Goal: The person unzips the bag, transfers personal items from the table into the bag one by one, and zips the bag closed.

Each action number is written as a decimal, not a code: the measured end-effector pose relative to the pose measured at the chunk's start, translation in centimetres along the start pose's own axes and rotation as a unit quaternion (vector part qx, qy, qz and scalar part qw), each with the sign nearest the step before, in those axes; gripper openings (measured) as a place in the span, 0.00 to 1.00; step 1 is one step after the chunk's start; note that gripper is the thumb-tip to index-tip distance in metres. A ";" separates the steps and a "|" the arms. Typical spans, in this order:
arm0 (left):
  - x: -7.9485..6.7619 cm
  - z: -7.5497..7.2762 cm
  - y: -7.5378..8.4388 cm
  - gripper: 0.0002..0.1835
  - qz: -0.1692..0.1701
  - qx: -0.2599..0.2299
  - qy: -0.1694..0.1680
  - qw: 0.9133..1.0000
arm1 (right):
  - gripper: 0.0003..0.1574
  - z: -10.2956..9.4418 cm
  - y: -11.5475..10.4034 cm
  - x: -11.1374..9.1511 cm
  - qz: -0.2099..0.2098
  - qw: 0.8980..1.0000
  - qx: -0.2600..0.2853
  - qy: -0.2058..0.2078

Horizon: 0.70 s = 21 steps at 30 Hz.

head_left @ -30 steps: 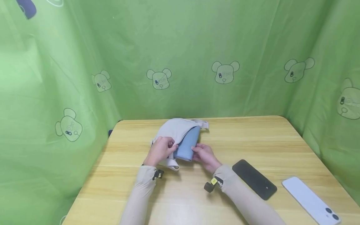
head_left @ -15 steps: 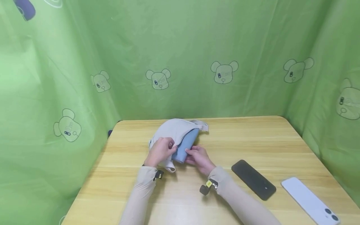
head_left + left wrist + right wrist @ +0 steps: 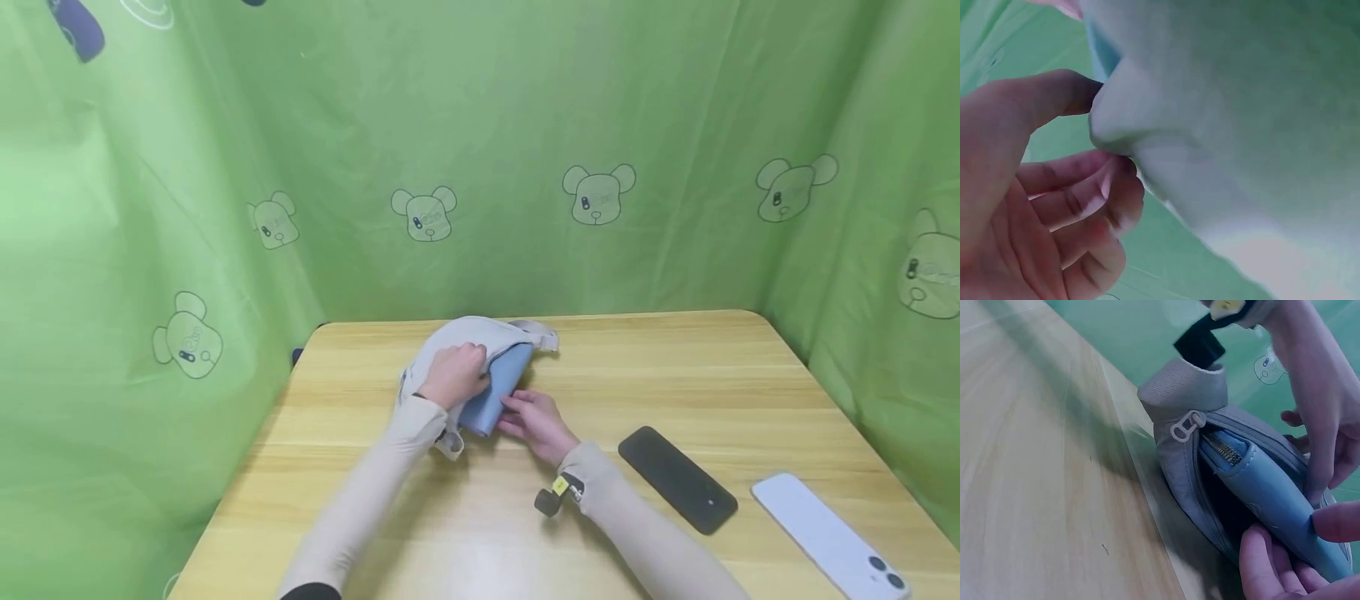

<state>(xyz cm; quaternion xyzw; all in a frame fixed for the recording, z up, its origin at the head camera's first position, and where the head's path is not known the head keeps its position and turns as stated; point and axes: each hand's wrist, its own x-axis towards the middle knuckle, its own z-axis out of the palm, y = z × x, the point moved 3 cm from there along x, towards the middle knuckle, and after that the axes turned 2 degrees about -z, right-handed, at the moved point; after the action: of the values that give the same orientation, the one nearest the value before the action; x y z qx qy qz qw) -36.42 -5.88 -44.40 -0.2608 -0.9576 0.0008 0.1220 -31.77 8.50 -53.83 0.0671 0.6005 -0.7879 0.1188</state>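
A light grey zippered waist bag [image 3: 468, 329] lies near the back of the table, its zip opening facing right. Partly inside that opening is a blue zip wallet [image 3: 502, 379]; its zipper edge shows in the right wrist view. My left hand [image 3: 457, 375] pinches the upper edge of the bag's mouth, and in the left wrist view thumb and fingers grip the fabric [image 3: 1160, 119]. My right hand [image 3: 536, 423] holds the wallet's outer side, thumb on top and fingers beneath, next to the bag's lower lip. The zip pull [image 3: 1188, 425] hangs at one end of the opening.
A black phone [image 3: 677, 479] lies right of my right forearm, and a white phone [image 3: 828, 533] lies farther right near the table's edge. Green curtains [image 3: 525, 250] stand behind and at both sides of the wooden table [image 3: 675, 358].
The wallet has turned and shifted left, deeper into the bag, with my right hand following it. My left hand has moved up and right along the bag's opening.
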 end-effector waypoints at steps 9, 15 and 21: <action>3.5 0.0 1.3 0.06 -0.007 0.033 -0.011 0.999 | 0.32 -0.6 -0.2 0.3 -0.002 1.000 0.005 0.013; 6.1 0.1 1.8 0.08 0.003 0.056 -0.029 0.998 | 0.43 -0.8 -0.5 0.4 -0.003 1.000 0.003 0.017; 6.7 0.8 1.6 0.09 0.029 0.044 -0.053 0.997 | 0.40 -0.6 -0.5 0.6 -0.006 1.000 -0.014 0.027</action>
<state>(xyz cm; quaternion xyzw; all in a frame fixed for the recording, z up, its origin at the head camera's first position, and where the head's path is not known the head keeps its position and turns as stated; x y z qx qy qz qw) -41.40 -1.07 -43.69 -0.2821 -0.9539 0.0607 0.0820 -32.48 9.17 -53.73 0.0833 0.6151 -0.7777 0.0992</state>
